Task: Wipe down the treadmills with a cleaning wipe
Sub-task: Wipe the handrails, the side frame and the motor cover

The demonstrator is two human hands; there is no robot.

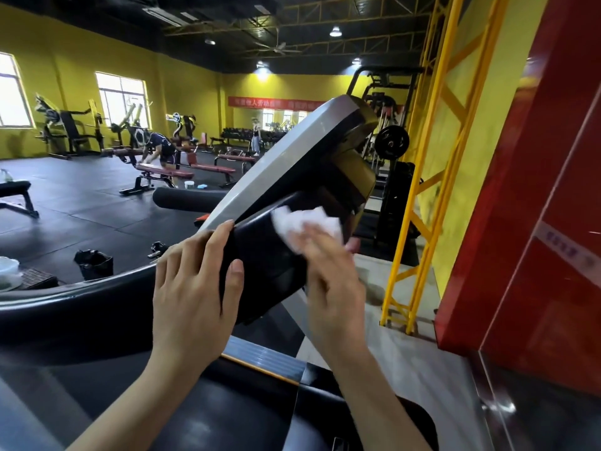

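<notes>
Red banner (279, 103) on far yellow wall has writing, too blurry to read. No other words.

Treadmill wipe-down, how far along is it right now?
Nothing shows as finished. In hand: the right hand presses a white wipe on the dark back of the treadmill console, while the left hand grips its edge. Left: the black handrail and the deck below.

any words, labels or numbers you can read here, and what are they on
Red banner on the far yellow wall: light characters, too blurred to read.
Pale strip on the red pillar: printed marks, too blurred to read.
Treadmill console: no legible text or brand visible.
Wipe: plain white, no print.
Nothing else carries readable text.
</notes>
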